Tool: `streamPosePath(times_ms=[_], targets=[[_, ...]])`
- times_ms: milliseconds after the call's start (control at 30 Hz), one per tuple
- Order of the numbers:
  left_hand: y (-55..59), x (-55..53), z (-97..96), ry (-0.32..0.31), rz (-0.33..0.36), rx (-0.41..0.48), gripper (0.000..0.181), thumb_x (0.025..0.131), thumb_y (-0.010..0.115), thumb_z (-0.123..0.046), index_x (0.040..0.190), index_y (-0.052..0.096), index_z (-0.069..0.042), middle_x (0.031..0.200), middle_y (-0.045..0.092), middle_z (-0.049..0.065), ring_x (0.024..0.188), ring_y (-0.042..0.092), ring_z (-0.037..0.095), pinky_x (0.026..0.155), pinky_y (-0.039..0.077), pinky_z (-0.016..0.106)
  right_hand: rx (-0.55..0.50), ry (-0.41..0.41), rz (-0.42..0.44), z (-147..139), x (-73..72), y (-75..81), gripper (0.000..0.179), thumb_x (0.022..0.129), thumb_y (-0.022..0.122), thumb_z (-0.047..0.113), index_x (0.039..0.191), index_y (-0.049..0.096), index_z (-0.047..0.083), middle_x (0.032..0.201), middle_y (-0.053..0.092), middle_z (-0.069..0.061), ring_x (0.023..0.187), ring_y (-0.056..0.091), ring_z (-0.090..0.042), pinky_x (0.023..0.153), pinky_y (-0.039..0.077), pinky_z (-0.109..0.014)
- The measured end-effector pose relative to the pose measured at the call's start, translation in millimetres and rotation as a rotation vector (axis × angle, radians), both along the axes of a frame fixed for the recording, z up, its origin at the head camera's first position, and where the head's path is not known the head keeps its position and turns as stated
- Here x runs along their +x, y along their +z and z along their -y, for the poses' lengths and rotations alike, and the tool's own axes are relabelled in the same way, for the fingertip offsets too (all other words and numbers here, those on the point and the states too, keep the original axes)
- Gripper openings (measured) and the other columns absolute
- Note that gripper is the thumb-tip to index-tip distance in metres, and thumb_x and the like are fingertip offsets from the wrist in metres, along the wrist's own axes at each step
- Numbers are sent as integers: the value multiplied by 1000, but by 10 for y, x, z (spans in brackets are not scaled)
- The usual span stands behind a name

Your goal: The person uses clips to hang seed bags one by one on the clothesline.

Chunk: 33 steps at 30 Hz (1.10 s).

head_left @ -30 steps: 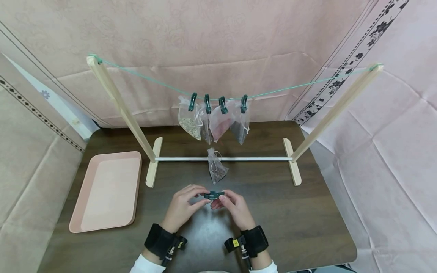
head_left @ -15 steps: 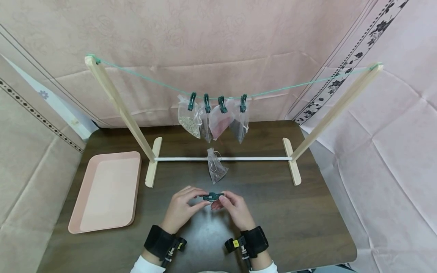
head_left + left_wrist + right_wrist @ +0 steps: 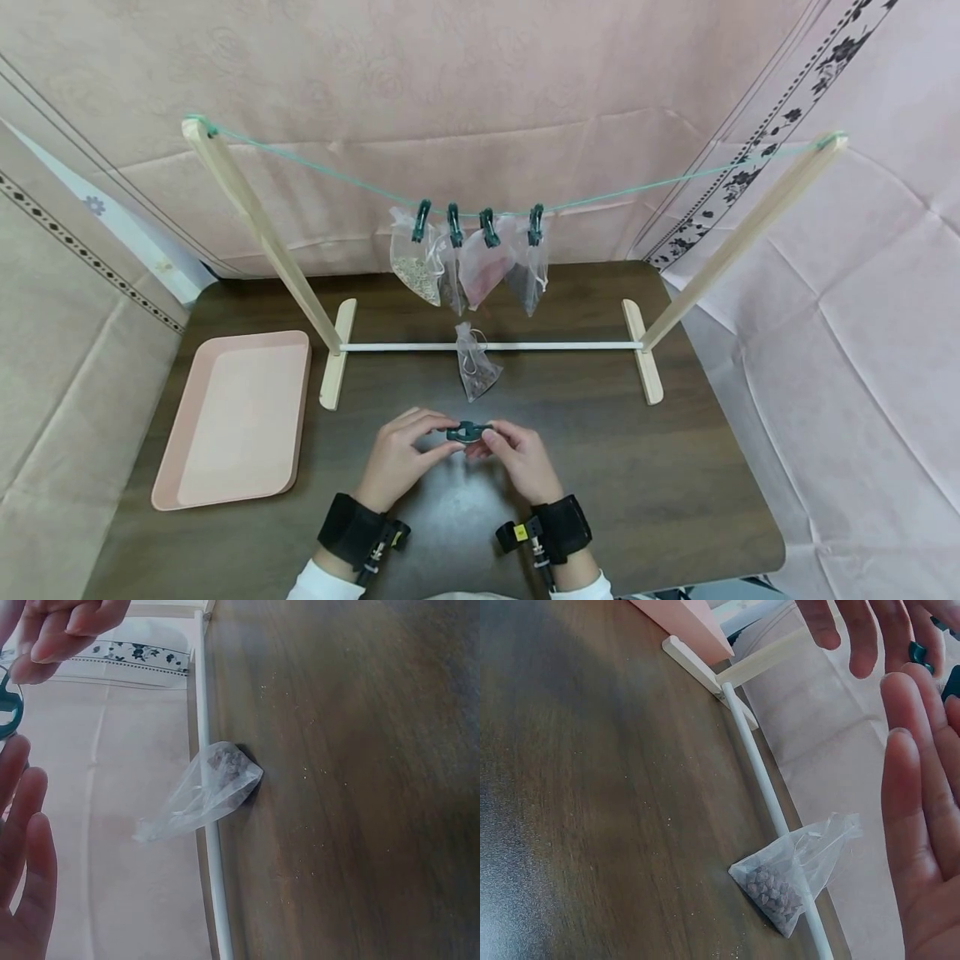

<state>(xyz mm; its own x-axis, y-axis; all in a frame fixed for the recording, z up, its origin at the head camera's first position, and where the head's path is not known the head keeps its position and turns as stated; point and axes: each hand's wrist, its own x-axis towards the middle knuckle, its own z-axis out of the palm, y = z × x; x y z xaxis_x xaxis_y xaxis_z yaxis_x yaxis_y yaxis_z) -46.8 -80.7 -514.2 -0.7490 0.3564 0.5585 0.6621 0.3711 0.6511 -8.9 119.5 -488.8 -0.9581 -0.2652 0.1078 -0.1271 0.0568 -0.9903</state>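
A dark green clothespin (image 3: 467,432) is held level between both hands, just above the near middle of the table. My left hand (image 3: 403,452) pinches its left end with thumb and fingertips, and my right hand (image 3: 522,460) pinches the right end. At the edge of the left wrist view, part of the clothespin (image 3: 9,709) shows between the hands; the right wrist view cuts it off too. Beyond the hands, a small sheer drawstring pouch (image 3: 477,367) with dark lumpy contents (image 3: 771,894) leans over the white rod (image 3: 405,347), its neck towards the back.
A wooden stand with a left post (image 3: 262,233) and a right post (image 3: 742,242) carries a sagging green cord (image 3: 637,190). Several filled pouches, one with pale bits (image 3: 417,277), hang from it by green clothespins. At the left lies a pink tray (image 3: 240,425).
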Motion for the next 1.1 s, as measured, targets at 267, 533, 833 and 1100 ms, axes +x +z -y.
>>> streamPosePath(times_ms=[267,533,833,1100], targets=[[32,7,-9,6,10,-18,28,71,73,-38,96,67,-25,94,60,-18,88,54,1,74,44,19,27,-10,-57,-20,1,-7,22,94,43,8,94,64,0,81,66,-15,76,63,-28,69,48,-47],[48,16,-16,17,35,-44,30,71,72,-40,96,67,-25,93,61,-18,86,54,-1,73,45,20,77,-7,-44,-41,7,-16,25,96,41,13,94,65,4,83,67,-12,78,63,-29,69,50,-35],[31,-1,-61,18,61,-60,30,72,71,-43,96,67,-26,93,61,-19,86,54,-1,72,46,21,41,27,-14,-90,11,-51,27,96,41,12,96,63,-2,86,66,-17,79,62,-36,69,50,-42],[8,-53,-108,0,102,-116,36,73,70,-42,105,64,-27,100,59,-18,92,53,1,75,45,25,70,-60,-38,-142,31,-96,28,95,41,12,91,64,-3,83,66,-16,76,63,-30,67,50,-43]])
